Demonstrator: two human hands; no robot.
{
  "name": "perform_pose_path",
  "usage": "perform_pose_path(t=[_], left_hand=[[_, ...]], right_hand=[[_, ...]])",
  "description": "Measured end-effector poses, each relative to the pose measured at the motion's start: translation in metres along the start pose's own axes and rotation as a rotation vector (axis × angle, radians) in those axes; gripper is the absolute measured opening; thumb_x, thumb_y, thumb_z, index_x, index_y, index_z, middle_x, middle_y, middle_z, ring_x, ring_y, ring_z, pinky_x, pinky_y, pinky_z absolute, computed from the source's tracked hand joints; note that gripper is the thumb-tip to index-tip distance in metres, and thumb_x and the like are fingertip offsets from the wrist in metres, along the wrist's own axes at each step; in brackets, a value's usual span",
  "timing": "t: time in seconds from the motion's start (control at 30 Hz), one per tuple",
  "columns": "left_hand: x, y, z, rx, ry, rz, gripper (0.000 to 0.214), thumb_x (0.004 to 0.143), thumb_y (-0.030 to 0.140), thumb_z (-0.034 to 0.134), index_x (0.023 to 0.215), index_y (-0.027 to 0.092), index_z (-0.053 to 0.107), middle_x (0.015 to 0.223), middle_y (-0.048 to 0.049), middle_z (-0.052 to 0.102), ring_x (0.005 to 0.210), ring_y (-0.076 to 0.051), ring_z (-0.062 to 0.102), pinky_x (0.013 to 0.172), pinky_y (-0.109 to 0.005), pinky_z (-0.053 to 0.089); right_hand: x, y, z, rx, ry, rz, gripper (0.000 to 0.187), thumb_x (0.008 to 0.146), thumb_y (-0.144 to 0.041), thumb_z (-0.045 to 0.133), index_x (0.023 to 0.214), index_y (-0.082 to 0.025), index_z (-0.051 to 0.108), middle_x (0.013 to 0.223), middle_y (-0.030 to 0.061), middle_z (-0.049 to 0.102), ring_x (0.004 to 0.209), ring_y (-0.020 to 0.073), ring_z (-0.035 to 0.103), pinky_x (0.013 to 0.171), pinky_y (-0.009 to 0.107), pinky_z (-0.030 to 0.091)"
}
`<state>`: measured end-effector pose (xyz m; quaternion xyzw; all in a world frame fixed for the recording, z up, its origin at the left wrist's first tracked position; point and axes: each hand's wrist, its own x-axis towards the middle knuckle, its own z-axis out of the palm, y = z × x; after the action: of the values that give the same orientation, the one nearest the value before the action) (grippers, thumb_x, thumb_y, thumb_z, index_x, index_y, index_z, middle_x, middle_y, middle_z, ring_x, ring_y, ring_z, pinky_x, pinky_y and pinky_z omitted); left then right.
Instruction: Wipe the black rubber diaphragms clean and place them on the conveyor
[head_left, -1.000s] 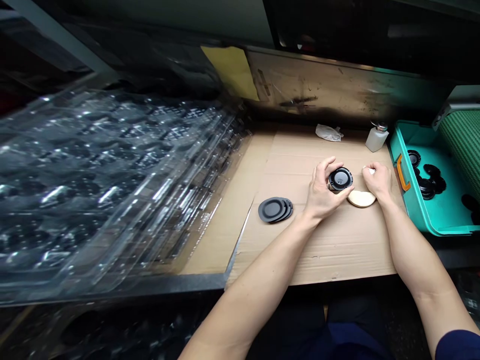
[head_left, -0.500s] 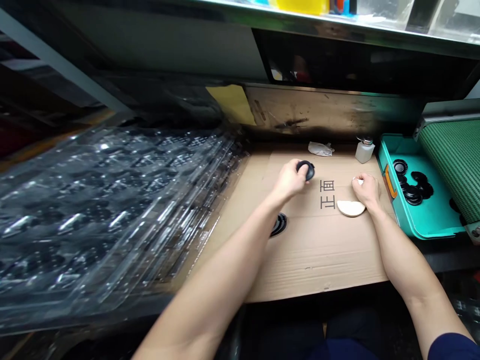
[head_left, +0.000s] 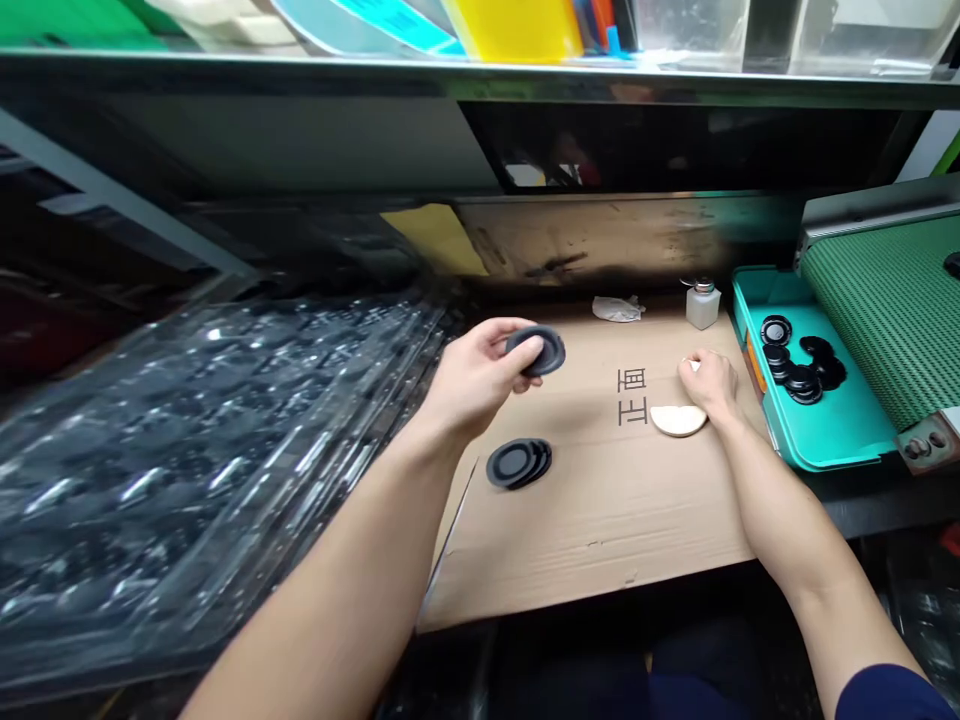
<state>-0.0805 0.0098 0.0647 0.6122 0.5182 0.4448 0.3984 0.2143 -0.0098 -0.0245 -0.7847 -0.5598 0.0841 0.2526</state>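
My left hand (head_left: pixel 480 375) pinches a black round disc (head_left: pixel 546 352) with a ringed face, thumb across it, raised above the cardboard. Below it, a short overlapping pile of similar black discs (head_left: pixel 517 464) lies on the cardboard sheet (head_left: pixel 585 540). My right hand (head_left: pixel 709 382) is closed and rests on the cardboard at the right. A bit of white shows at its fingers, too small to name. Beside the right wrist lies a cream-coloured half-round pad (head_left: pixel 677 420).
Stacked clear plastic trays (head_left: pixel 172 450) fill the left. A turquoise bin (head_left: pixel 847 440) with several black discs stands right, beside a green conveyor belt (head_left: pixel 892 310). A small pump bottle (head_left: pixel 703 305) and crumpled white wrapper (head_left: pixel 617 308) sit behind. A shelf edge (head_left: pixel 420 78) runs overhead.
My left hand has moved left with the black disc, now above the pile, which shows more fully. The right hand stays closed by the pad. The view has shifted.
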Motion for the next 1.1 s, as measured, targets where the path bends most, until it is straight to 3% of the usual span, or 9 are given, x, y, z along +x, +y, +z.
perform_pose_path(t=[0.07, 0.13, 0.27, 0.43, 0.6, 0.73, 0.87, 1.0, 1.1], left_hand=[[-0.04, -0.002, -0.015, -0.037, 0.083, -0.039, 0.039, 0.082, 0.04, 0.076, 0.11, 0.013, 0.069, 0.072, 0.0, 0.067, 0.049, -0.01, 0.059, 0.046, -0.021, 0.041], [-0.073, -0.017, -0.028, -0.065, 0.185, -0.146, 0.044, 0.076, 0.042, 0.08, 0.107, 0.013, 0.069, 0.07, 0.0014, 0.065, 0.046, -0.01, 0.057, 0.042, -0.019, 0.037], [-0.106, -0.06, -0.042, -0.027, 0.244, -0.34, 0.048, 0.07, 0.043, 0.082, 0.106, 0.014, 0.07, 0.082, -0.0016, 0.069, 0.048, -0.01, 0.06, 0.043, -0.019, 0.043], [-0.105, -0.078, -0.033, 0.183, 0.202, -0.367, 0.043, 0.081, 0.043, 0.073, 0.114, 0.015, 0.07, 0.09, -0.008, 0.074, 0.048, -0.011, 0.062, 0.045, -0.021, 0.047], [-0.101, -0.081, -0.027, 0.302, 0.096, -0.356, 0.055, 0.088, 0.049, 0.063, 0.13, 0.014, 0.065, 0.123, -0.0169, 0.072, 0.051, -0.012, 0.065, 0.055, -0.028, 0.055], [-0.108, -0.069, -0.031, 0.586, -0.011, -0.297, 0.083, 0.085, 0.066, 0.063, 0.149, 0.013, 0.055, 0.148, -0.0229, 0.056, 0.091, -0.029, 0.076, 0.083, -0.043, 0.062], [-0.111, -0.053, -0.028, 0.934, -0.081, -0.188, 0.103, 0.076, 0.073, 0.069, 0.16, 0.019, 0.044, 0.162, -0.0213, 0.038, 0.134, -0.043, 0.058, 0.113, -0.052, 0.047], [-0.099, -0.053, -0.018, 1.031, -0.265, -0.111, 0.092, 0.082, 0.062, 0.066, 0.161, 0.02, 0.044, 0.161, -0.019, 0.043, 0.148, -0.043, 0.042, 0.121, -0.053, 0.037], [-0.09, -0.057, -0.014, 1.04, -0.359, -0.082, 0.07, 0.087, 0.051, 0.061, 0.15, 0.02, 0.057, 0.15, -0.0163, 0.058, 0.142, -0.038, 0.051, 0.122, -0.05, 0.036]], right_hand=[[0.001, 0.0, 0.0, 0.0, 0.0, -0.004, 0.027, 0.095, -0.037, 0.052, 0.104, -0.025, 0.075, 0.11, 0.0077, 0.076, 0.1, 0.026, 0.069, 0.084, 0.033, 0.048], [0.003, 0.0, 0.001, 0.0, -0.002, -0.008, 0.027, 0.095, -0.037, 0.053, 0.104, -0.025, 0.075, 0.11, 0.0084, 0.076, 0.1, 0.0268, 0.068, 0.084, 0.033, 0.048], [0.006, 0.001, 0.002, 0.004, 0.008, 0.003, 0.028, 0.093, -0.037, 0.053, 0.104, -0.025, 0.075, 0.108, 0.0093, 0.077, 0.099, 0.0283, 0.068, 0.083, 0.034, 0.048], [0.006, 0.001, 0.0, 0.003, 0.007, 0.004, 0.029, 0.092, -0.035, 0.053, 0.107, -0.024, 0.076, 0.111, 0.0105, 0.076, 0.101, 0.0281, 0.068, 0.084, 0.034, 0.048], [0.005, 0.001, -0.001, 0.005, 0.009, 0.003, 0.029, 0.092, -0.036, 0.053, 0.106, -0.024, 0.076, 0.11, 0.0104, 0.076, 0.102, 0.0282, 0.067, 0.084, 0.034, 0.048], [0.005, 0.001, 0.001, -0.004, 0.006, 0.003, 0.03, 0.092, -0.036, 0.052, 0.107, -0.025, 0.076, 0.11, 0.0102, 0.076, 0.101, 0.0284, 0.068, 0.084, 0.034, 0.048], [0.005, 0.001, 0.001, -0.004, 0.006, -0.006, 0.029, 0.092, -0.035, 0.053, 0.107, -0.025, 0.075, 0.109, 0.0098, 0.076, 0.1, 0.0286, 0.068, 0.083, 0.035, 0.048], [0.005, 0.001, 0.002, 0.005, 0.013, -0.003, 0.028, 0.092, -0.035, 0.053, 0.105, -0.025, 0.075, 0.108, 0.0099, 0.076, 0.099, 0.0285, 0.068, 0.082, 0.034, 0.047], [0.005, 0.003, 0.003, 0.008, 0.011, 0.002, 0.027, 0.091, -0.036, 0.054, 0.103, -0.025, 0.075, 0.107, 0.0094, 0.076, 0.098, 0.0283, 0.068, 0.081, 0.034, 0.047]])
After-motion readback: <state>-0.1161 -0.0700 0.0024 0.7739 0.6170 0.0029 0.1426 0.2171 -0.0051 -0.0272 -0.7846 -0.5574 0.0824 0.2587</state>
